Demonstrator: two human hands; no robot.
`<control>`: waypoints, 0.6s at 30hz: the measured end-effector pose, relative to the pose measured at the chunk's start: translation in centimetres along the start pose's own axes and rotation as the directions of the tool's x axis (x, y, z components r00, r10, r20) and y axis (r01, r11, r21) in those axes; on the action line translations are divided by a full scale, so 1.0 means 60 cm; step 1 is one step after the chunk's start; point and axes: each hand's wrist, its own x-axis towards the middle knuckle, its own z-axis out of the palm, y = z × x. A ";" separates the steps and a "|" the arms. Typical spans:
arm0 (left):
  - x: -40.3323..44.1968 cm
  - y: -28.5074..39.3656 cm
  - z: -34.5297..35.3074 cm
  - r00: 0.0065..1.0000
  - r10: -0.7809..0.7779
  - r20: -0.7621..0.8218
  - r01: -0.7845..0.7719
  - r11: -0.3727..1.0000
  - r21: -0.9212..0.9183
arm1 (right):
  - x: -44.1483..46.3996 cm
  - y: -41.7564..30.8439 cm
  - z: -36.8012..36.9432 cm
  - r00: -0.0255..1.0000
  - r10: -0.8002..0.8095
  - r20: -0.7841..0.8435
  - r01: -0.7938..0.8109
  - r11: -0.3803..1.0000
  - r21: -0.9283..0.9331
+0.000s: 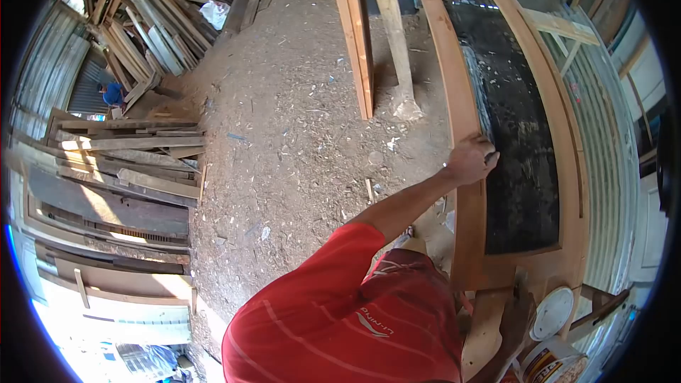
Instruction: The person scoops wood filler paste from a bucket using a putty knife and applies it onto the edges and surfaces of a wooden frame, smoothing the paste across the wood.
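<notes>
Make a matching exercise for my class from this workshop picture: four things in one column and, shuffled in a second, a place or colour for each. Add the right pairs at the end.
Column one
1. Left hand
2. Shirt
3. Panel
4. Right hand

Column two
A. Mostly black, set within a wooden frame
B. At one long side of that frame
C. Beside a white disc
D. Red, with pale lines

Right pairs: 1-B, 2-D, 3-A, 4-C
</notes>
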 end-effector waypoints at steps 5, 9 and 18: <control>-0.001 0.008 -0.001 0.999 -0.031 0.021 0.030 0.999 0.014 | 0.022 -0.001 0.006 0.998 0.039 0.044 -0.042 0.997 0.066; -0.001 0.003 0.002 0.999 -0.024 0.023 0.024 1.000 0.012 | 0.024 -0.008 -0.012 0.999 0.017 0.028 -0.020 0.995 0.096; -0.004 0.007 0.005 0.992 -0.088 0.089 0.090 0.996 -0.022 | -0.004 -0.025 -0.046 0.970 0.109 0.216 -0.152 0.969 0.193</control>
